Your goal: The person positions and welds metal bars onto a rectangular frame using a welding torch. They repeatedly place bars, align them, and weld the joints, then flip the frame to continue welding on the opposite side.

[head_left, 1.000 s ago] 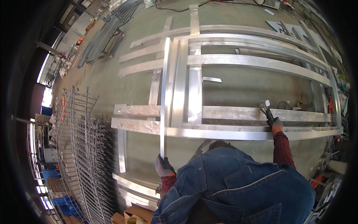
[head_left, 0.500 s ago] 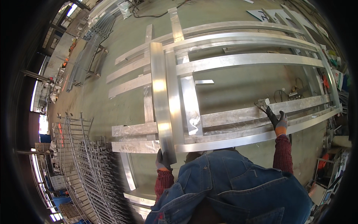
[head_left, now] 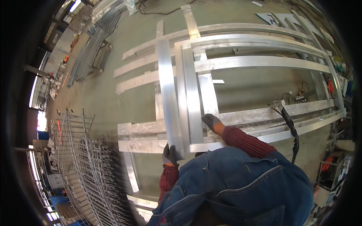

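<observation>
My left hand, in a dark glove, is closed on the near end of a wide, shiny metal bar. That bar lies crosswise over several other bars, just left of a rectangular metal frame. My right hand, also gloved, reaches left across my front with fingers stretched toward the frame's inner crosspiece; whether they touch it is unclear. To the right, a hand tool with a metal head and black sleeved cable rests on a long support bar.
A rack of thin metal rods stands close on the left. Farther back on the left is a trolley beside long metal stock. Dark cables lie on the far floor. At the right edge stands a cluttered cart.
My right hand has let go of the tool and swung left to the frame's crosspiece. The tool stays on the support bar. My left hand still holds the wide bar, now slightly apart from the frame.
</observation>
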Demonstrator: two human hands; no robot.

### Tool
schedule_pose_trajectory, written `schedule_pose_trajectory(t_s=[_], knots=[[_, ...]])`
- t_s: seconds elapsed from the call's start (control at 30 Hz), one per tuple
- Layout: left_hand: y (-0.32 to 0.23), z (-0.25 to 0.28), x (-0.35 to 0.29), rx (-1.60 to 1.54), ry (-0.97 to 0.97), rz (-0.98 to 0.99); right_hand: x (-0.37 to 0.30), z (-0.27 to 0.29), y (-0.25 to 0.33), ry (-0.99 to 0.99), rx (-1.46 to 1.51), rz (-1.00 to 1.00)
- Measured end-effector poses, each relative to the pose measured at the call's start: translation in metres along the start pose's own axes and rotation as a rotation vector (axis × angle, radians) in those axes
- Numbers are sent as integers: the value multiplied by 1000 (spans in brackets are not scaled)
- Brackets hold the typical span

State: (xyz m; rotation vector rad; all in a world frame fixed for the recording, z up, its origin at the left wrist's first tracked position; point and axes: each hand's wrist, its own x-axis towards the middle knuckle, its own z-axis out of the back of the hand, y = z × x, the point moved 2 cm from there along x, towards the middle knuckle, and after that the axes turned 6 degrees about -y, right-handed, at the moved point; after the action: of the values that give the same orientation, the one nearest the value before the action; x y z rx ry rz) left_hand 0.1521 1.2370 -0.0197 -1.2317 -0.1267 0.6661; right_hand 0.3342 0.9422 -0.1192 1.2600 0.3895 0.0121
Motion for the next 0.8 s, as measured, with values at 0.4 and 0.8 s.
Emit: schedule_pose_trajectory(t_s=[0.4, 0.8], knots=[[-40, -20, 35, -848, 510, 324, 50, -62, -22, -56, 479, -542], [-38, -77, 35, -1049, 579, 332, 34, -67, -34, 97, 502, -563]])
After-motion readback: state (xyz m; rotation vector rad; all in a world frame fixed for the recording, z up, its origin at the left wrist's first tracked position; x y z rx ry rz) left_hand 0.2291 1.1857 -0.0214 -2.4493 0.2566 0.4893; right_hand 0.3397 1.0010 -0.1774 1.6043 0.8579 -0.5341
